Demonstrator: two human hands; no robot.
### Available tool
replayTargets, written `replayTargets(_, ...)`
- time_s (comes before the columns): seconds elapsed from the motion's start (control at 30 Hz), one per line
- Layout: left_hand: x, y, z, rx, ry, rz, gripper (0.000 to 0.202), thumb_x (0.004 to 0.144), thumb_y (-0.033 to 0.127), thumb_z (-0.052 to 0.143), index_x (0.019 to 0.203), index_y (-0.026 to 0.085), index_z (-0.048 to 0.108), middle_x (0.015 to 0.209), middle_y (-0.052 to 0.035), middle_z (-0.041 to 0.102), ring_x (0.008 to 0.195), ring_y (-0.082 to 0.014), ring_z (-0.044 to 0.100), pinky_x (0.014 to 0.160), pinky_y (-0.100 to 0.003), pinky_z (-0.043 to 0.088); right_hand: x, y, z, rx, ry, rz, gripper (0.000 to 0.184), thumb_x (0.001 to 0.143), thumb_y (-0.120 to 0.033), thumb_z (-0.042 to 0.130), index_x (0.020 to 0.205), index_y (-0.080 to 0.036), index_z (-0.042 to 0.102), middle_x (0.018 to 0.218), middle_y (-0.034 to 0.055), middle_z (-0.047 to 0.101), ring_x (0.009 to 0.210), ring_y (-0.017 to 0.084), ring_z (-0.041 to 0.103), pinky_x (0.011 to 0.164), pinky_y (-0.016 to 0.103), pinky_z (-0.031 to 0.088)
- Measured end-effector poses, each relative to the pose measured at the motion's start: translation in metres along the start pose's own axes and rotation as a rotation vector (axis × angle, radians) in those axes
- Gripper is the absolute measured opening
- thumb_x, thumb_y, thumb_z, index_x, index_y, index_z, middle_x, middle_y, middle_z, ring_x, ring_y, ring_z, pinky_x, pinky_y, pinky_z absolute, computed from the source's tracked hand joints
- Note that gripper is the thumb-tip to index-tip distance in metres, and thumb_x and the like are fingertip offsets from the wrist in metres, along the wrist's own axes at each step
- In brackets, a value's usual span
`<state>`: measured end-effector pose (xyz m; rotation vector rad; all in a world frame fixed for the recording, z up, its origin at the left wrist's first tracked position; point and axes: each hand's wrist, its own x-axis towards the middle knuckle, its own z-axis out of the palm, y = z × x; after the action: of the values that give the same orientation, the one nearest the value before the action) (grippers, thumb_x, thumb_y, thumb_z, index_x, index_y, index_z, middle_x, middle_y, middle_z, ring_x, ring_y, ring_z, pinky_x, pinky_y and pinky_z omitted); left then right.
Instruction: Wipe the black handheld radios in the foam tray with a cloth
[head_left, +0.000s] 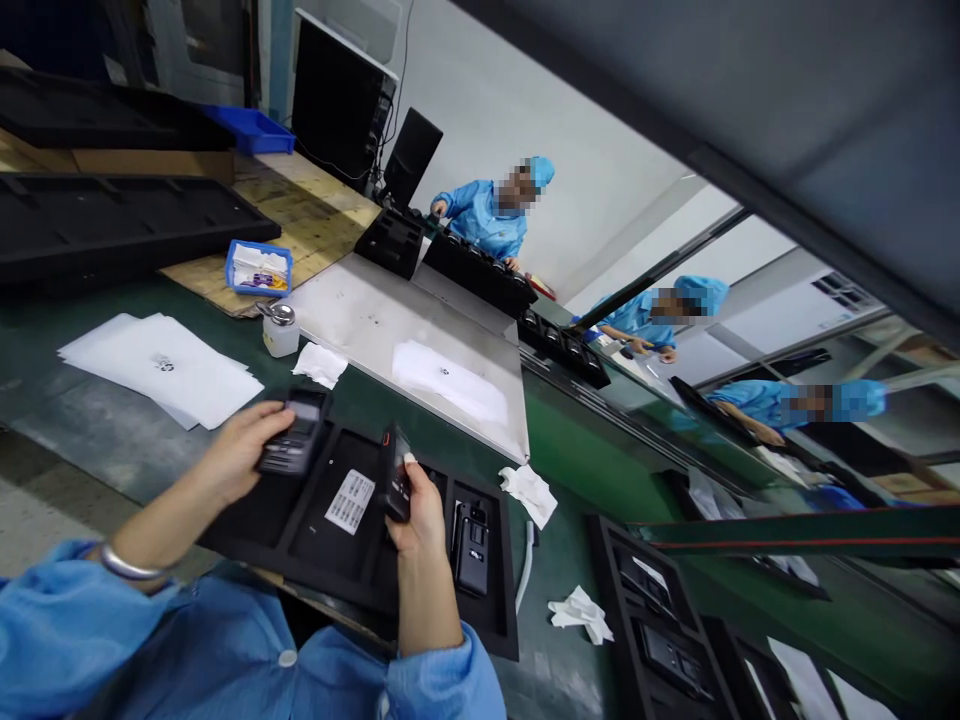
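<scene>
My left hand (236,450) is closed around a black handheld device with a small screen and keypad (294,435), held over the left end of a black foam tray (341,560). My right hand (416,505) grips a second black device (396,475) on its edge, above the tray's middle. A compartment between my hands holds a white label (349,501). Another black device (472,545) lies in the tray's right compartment.
White sheets (169,365) lie to the left, next to a small dispenser bottle (280,330) and crumpled wipes (321,363). A steel plate (420,340) lies ahead. More black trays (660,620) ride the green conveyor on the right. Three people in blue coats work beyond it.
</scene>
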<state>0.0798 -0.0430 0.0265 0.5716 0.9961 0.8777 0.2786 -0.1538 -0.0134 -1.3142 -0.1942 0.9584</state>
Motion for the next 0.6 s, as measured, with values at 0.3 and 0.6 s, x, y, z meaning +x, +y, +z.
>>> replayTargets(0.3, 0.026, 0.006, -0.002, 1.959, 0.098, 0.67, 0.05, 0.094, 0.038, 0.033, 0.125, 0.007, 0.058, 0.102, -0.0244, 0.066, 0.095, -0.0447, 0.065, 0.073, -0.052, 0.05, -0.005, -0.012, 0.051, -0.892, 0.228, -0.253, 0.032, 0.072, -0.014, 0.071, 0.103, -0.015, 0.061, 0.121, 0.0189, 0.059, 0.112, 0.035, 0.058, 0.1, 0.054, 0.04)
replayTargets(0.6, 0.041, -0.024, 0.002, 1.918, 0.061, 0.748, 0.081, 0.092, 0.062, 0.039, 0.153, 0.008, 0.029, 0.121, -0.0264, 0.055, 0.113, -0.0461, 0.055, 0.08, -0.051, 0.051, 0.008, 0.029, 0.062, -1.369, 0.066, -0.539, 0.073, 0.087, -0.04, 0.062, 0.151, -0.018, 0.035, 0.159, 0.0193, 0.029, 0.142, 0.042, 0.029, 0.11, 0.071, 0.025)
